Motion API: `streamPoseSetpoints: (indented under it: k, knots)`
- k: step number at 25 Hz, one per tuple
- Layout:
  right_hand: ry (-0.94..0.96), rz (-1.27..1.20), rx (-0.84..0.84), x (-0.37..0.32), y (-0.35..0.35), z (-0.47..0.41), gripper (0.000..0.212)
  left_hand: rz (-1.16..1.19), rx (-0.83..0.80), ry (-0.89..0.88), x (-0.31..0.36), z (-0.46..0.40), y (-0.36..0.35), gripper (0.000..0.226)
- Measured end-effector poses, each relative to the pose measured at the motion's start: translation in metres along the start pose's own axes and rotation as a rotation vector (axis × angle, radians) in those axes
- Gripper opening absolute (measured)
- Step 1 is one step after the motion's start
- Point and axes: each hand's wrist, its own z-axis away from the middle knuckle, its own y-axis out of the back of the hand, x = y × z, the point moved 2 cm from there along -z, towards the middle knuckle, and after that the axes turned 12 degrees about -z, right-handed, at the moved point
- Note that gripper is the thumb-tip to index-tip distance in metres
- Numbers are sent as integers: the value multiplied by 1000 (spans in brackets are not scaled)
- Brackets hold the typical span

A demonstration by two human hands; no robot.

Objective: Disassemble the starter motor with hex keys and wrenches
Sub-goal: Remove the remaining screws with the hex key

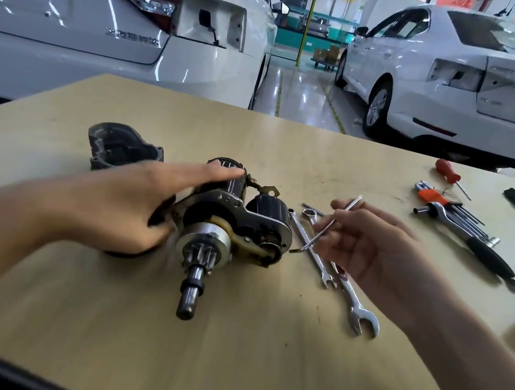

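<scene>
The starter motor lies on the beige table, its pinion shaft pointing toward me and the solenoid on its right side. My left hand rests on the motor's left side, index finger stretched over the black body, thumb by the front plate. My right hand pinches a thin hex key just right of the motor; the key's short bent tip is close to the solenoid end. The removed dark housing sits behind my left hand.
Two combination wrenches lie right of the motor under my right hand. Farther right are a hex key set in an orange holder, a ratchet handle, a red screwdriver and more tools at the edge. White cars stand beyond the table.
</scene>
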Motion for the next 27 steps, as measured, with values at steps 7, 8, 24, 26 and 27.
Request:
streamPoseSetpoints:
  k: [7, 8, 24, 26, 27]
  knots:
    - [63, 77, -74, -5, 0, 11, 8, 238, 148, -40, 54, -41, -2, 19]
    - [57, 81, -73, -4, -2, 12, 13, 244, 146, -40, 56, -45, -8, 15]
    - [616, 1289, -117, -1, -8, 23, 10, 154, 222, 149, 48, -33, -15, 43]
    - [609, 1252, -110, 3, -9, 22, 9, 144, 202, 186, 46, -32, -16, 46]
    - [595, 1224, -111, 5, -9, 22, 10, 155, 191, 193, 46, -33, -17, 48]
